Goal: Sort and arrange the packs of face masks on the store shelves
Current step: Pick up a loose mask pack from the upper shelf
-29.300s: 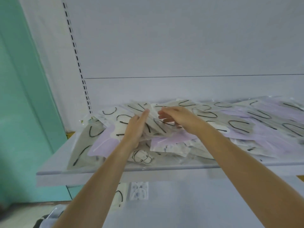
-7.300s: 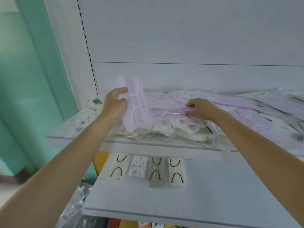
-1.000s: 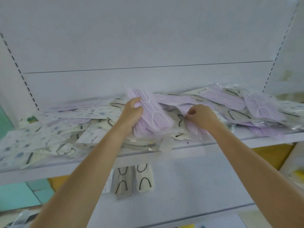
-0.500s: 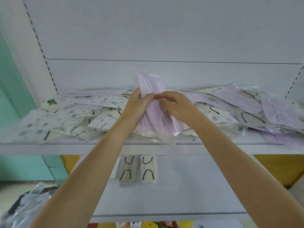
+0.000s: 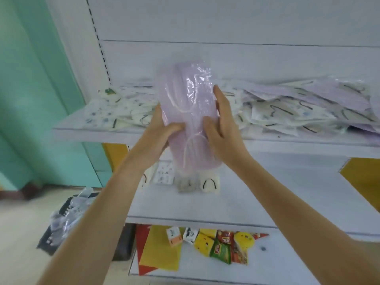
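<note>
A bundle of mask packs (image 5: 189, 112) is standing upright between the left grip (image 5: 158, 136) and right grip (image 5: 222, 128), before the top shelf (image 5: 82, 134), where loose packs (image 5: 298, 108) are lying heaped (spreading to both sides). Below, a row of packs (image 5: 185, 179) is sitting on the middle shelf (image 5: 267, 202); snack packets (image 5: 222, 245) are lying on the bottom shelf (image 5: 287, 264).

The top shelf (image 5: 92, 134) carries a heap of mask packs (image 5: 298, 108), patterned white at left, lilac and cream at right. A short row of packs (image 5: 207, 184) lies on the middle shelf (image 5: 287, 192), snack packets (image 5: 224, 247) on the bottom shelf (image 5: 287, 264)
</note>
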`<state>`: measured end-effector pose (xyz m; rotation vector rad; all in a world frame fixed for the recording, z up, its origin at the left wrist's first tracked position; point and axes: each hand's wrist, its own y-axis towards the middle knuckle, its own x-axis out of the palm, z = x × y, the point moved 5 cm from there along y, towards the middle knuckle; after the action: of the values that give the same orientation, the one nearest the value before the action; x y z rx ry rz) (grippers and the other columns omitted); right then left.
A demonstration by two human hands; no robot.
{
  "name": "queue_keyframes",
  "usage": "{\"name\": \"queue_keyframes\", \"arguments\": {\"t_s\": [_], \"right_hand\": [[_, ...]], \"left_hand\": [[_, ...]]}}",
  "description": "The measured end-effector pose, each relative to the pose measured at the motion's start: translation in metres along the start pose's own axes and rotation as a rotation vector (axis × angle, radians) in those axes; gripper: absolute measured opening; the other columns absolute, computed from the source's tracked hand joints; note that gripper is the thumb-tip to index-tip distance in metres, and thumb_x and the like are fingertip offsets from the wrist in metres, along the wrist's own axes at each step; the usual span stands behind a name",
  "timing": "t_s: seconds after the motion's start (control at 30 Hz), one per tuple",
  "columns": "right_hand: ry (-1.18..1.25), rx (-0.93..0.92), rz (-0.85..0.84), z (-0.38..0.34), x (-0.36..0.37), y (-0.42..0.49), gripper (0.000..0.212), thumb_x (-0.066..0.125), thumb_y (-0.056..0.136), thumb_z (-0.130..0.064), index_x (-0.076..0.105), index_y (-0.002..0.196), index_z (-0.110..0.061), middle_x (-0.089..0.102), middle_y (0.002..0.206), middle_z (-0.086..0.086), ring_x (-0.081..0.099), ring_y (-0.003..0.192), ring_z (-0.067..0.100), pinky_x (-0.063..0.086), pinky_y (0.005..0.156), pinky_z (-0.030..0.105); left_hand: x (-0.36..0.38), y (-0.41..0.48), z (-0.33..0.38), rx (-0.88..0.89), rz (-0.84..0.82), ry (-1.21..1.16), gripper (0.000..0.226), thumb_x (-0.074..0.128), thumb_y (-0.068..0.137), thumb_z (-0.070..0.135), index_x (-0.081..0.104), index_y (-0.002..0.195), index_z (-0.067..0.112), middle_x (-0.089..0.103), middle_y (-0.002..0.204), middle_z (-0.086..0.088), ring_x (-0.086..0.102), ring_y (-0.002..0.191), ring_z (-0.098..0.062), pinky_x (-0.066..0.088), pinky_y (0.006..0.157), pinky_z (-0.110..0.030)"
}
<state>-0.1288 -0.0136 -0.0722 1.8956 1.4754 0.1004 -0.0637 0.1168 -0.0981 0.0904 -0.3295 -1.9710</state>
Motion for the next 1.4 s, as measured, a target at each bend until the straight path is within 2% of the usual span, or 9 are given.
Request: {"name": "queue_keyframes", "arguments": {"t_s": [0.2, 0.3, 0.4, 0.63, 0.77, 0.9, 1.03, 1.27, 1.4], "right_hand": [[0.026, 0.12, -0.153, 0.044, 0.091, -0.092, 0.063, 0.042, 0.092, -0.022, 0.015, 0.147, -0.009, 0.053, 0.119, 0.006, 0.052, 0.083, -0.004, 0.04, 0.078, 0.008], [0.275, 0.39, -0.283, 0.081, 0.126, -0.14, 0.077, 0.055, 0.089, -0.027, 0.005, 0.148, -0.023, 0.037, 0.145, 0.004, 0.045, 0.127, 0.012, 0.042, 0.104, 0.03], [0.446, 0.738, -0.341, 0.124, 0.145, -0.187, 0.083, 0.057, 0.09, -0.007, 0.003, 0.15, -0.027, 0.037, 0.143, 0.004, 0.051, 0.118, 0.02, 0.05, 0.091, 0.029], [0.326, 0.893, -0.034, 0.213, 0.099, -0.191, 0.069, 0.051, 0.094, -0.009, 0.014, 0.149, -0.028, 0.041, 0.131, -0.005, 0.057, 0.098, 0.012, 0.05, 0.068, 0.021], [0.241, 0.966, 0.076, 0.292, 0.053, -0.173, 0.062, 0.049, 0.094, -0.007, 0.022, 0.147, -0.025, 0.042, 0.131, 0.003, 0.058, 0.086, 0.014, 0.048, 0.059, 0.02], [0.138, 1.114, 0.08, 0.383, 0.014, -0.176, 0.057, 0.046, 0.09, 0.004, 0.031, 0.144, -0.01, 0.054, 0.112, 0.017, 0.055, 0.085, 0.022, 0.044, 0.062, 0.021], [0.146, 1.081, 0.171, 0.443, -0.023, -0.163, 0.059, 0.05, 0.089, 0.004, 0.034, 0.143, -0.015, 0.052, 0.115, 0.012, 0.053, 0.096, 0.023, 0.049, 0.079, 0.033], [-0.03, 1.114, 0.044, 0.509, -0.028, -0.126, 0.061, 0.053, 0.089, 0.0, 0.029, 0.145, -0.012, 0.05, 0.13, 0.018, 0.05, 0.097, 0.024, 0.041, 0.077, 0.031], [-0.095, 1.102, 0.01, 0.528, -0.018, -0.094, 0.063, 0.053, 0.087, 0.001, 0.029, 0.144, -0.01, 0.05, 0.133, 0.017, 0.052, 0.116, 0.033, 0.045, 0.086, 0.035]], "left_hand": [[-0.063, -0.09, -0.06, -0.306, 0.024, 0.106, 0.044, 0.058, 0.085, -0.003, 0.047, 0.118, 0.025, 0.07, 0.094, 0.006, 0.067, 0.088, -0.011, 0.057, 0.072, -0.028], [-0.075, -0.121, -0.109, -0.477, 0.098, 0.157, 0.043, 0.06, 0.086, -0.001, 0.044, 0.119, 0.022, 0.065, 0.1, 0.002, 0.064, 0.089, -0.013, 0.056, 0.078, -0.031], [-0.073, -0.143, -0.161, -0.6, 0.161, 0.218, 0.039, 0.061, 0.087, 0.003, 0.042, 0.117, 0.019, 0.061, 0.107, -0.003, 0.06, 0.089, -0.012, 0.052, 0.082, -0.031], [-0.018, -0.091, -0.247, -0.564, 0.239, 0.292, 0.016, 0.061, 0.088, 0.016, 0.052, 0.1, 0.012, 0.058, 0.093, -0.007, 0.055, 0.081, -0.017, 0.043, 0.066, -0.023], [0.042, -0.038, -0.297, -0.681, -0.035, 0.298, 0.048, 0.051, 0.094, 0.037, 0.04, 0.135, 0.014, 0.051, 0.126, 0.001, 0.054, 0.109, -0.019, 0.047, 0.082, -0.027], [0.092, -0.013, -0.35, -0.828, -0.207, 0.253, 0.03, 0.052, 0.095, 0.022, 0.046, 0.123, 0.015, 0.06, 0.099, 0.001, 0.058, 0.079, -0.013, 0.049, 0.086, -0.034], [0.121, 0.019, -0.383, -0.765, -0.252, 0.197, 0.048, 0.052, 0.095, 0.02, 0.036, 0.14, 0.019, 0.055, 0.111, 0.007, 0.055, 0.095, -0.012, 0.041, 0.088, -0.027], [0.082, 0.043, -0.439, -0.781, 0.272, 0.419, 0.04, 0.046, 0.09, 0.009, 0.048, 0.129, 0.011, 0.05, 0.128, -0.013, 0.054, 0.084, -0.022, 0.044, 0.065, -0.024], [0.065, 0.049, -0.452, -0.89, 0.42, 0.337, 0.063, 0.046, 0.091, 0.013, 0.019, 0.148, 0.017, 0.027, 0.144, -0.018, 0.049, 0.109, -0.03, 0.043, 0.087, -0.032]]}}
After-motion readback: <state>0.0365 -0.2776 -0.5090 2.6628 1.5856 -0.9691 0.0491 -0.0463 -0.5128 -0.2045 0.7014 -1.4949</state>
